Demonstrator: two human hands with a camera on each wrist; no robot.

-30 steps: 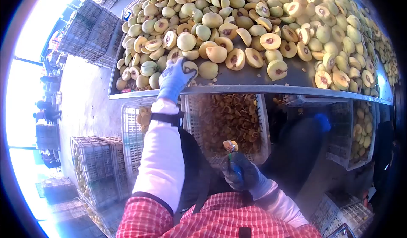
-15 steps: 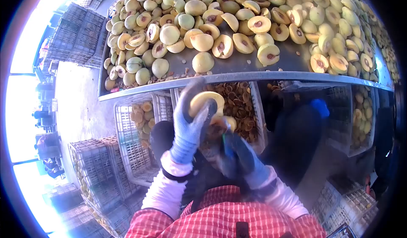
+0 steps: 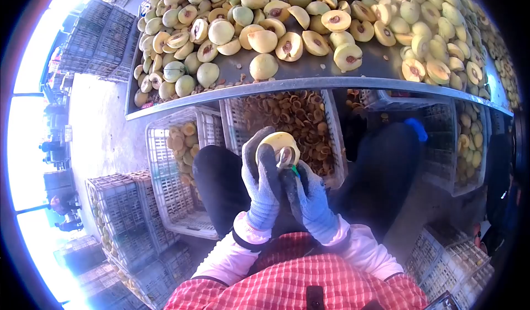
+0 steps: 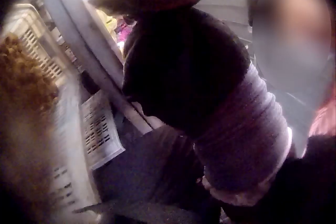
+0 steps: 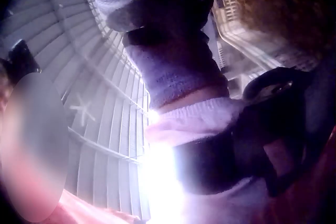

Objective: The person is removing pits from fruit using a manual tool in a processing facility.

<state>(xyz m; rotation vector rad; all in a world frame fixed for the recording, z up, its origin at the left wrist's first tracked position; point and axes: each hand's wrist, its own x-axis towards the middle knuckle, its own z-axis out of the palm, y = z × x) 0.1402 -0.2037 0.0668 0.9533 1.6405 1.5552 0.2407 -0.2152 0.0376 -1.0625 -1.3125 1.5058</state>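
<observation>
In the head view my gloved left hand (image 3: 260, 185) grips a yellow peach half (image 3: 280, 141) over the lap, fingers curled around its far side and thumb on the near side. My gloved right hand (image 3: 313, 199) holds a small pitting tool with a green part (image 3: 296, 171) showing. The tool's looped metal tip (image 3: 286, 156) is at the cut face of the peach half; the rest of the tool is hidden in the glove. Both hands are close together. In the left wrist view the dark glove (image 4: 184, 66) hides the fruit; the right wrist view shows mainly the cuff (image 5: 178, 71).
A metal table (image 3: 309, 86) heaped with whole and halved peaches stands in front. Below it, a white crate (image 3: 338, 138) holds brown scraps, and another crate (image 3: 165, 199) at left holds peach pieces. Stacked crates (image 3: 118, 216) stand at far left.
My left hand reached to the fruit on the table, took a peach half and drew it back to the lap. My right hand came up to meet it, and the small piece on the tool is gone.
</observation>
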